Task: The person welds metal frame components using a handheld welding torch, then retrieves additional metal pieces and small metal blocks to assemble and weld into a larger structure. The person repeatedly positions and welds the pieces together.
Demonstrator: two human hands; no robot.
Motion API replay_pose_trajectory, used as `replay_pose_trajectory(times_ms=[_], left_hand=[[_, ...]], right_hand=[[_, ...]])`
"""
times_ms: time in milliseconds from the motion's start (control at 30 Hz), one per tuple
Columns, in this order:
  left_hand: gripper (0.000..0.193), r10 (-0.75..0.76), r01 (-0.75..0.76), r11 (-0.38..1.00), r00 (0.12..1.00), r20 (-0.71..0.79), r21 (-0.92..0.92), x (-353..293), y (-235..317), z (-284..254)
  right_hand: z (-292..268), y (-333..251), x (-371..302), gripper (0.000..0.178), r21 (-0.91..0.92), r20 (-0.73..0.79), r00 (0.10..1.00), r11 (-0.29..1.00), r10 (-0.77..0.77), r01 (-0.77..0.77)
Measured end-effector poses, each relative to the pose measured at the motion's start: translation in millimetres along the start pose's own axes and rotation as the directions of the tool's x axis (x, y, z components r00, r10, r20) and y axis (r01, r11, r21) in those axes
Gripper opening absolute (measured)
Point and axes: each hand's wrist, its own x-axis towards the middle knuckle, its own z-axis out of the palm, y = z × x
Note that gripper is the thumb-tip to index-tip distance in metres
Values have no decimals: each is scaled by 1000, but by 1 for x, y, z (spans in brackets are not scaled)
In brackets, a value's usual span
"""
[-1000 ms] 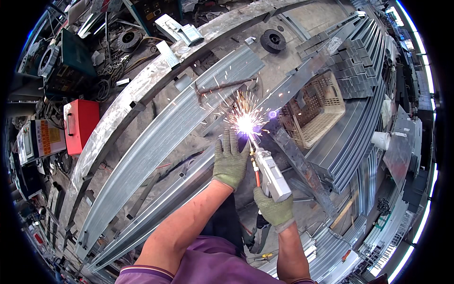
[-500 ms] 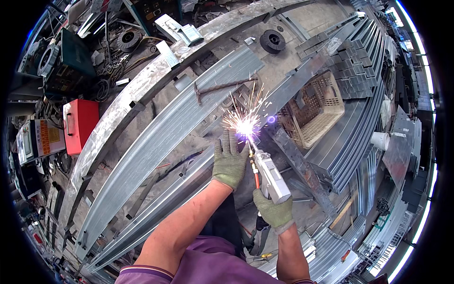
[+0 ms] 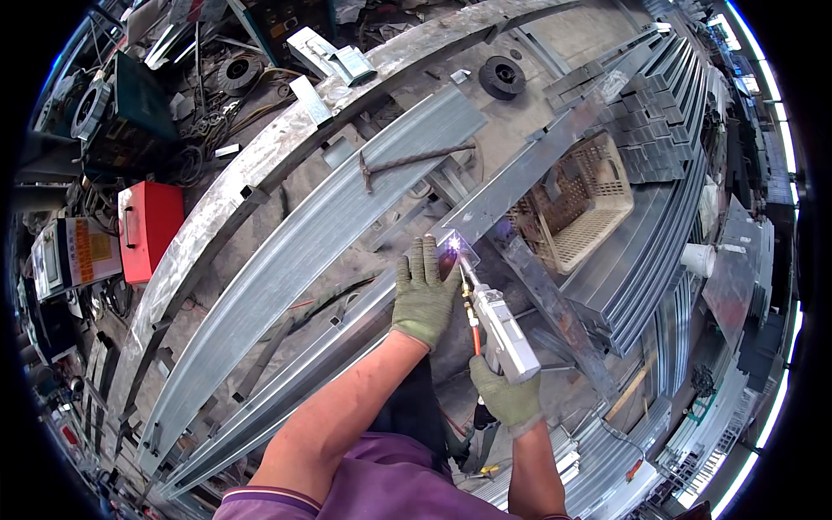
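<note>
My right hand, in a green work glove, is closed around the grip of a silver handheld welding gun. An orange hose runs beside the gun's body. The gun's tip meets grey metal at the end of a long steel channel, where a small violet-white glow shows. Just left of the tip, my left hand, also gloved, lies flat with its fingers stretched out on the metal. Its fingertips are close to the glow; what its palm rests on is hidden.
A beige plastic crate stands right of the gun. Beyond the hands lies a curved steel channel with a rusty hammer-like bar across it. A black spool lies farther off. At left is a red box; stacked metal profiles fill the right.
The wide spray of orange sparks has shrunk to a small glow at the tip. The gun and my right hand have shifted slightly down and right. My left hand stays nearly in place.
</note>
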Motion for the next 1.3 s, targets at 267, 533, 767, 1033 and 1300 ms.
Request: replay_pose_trajectory(times_ms=[267,533,767,1033,1300], left_hand=[[88,5,-5,1000,998,-61,-4,-2,0,-4],[86,0,-9,994,996,-87,-106,-2,3,-12],[80,55,-126,951,967,-247,-284,-35,-11,-40],[66,-220,225,961,974,47,-162,-107,-16,-56],[52,-554,557,830,816,164,37,-87,-13,0]], right_hand=[[-24,24,-4,27,-50,-91,983,987,-157,153],[-83,34,-21,16,65,-281,960,998,4,15],[-132,52,-15,24,105,-422,896,974,-140,202],[-193,113,69,25,402,-394,918,889,-51,222],[-270,136,133,21,347,-4,999,937,-36,36]])
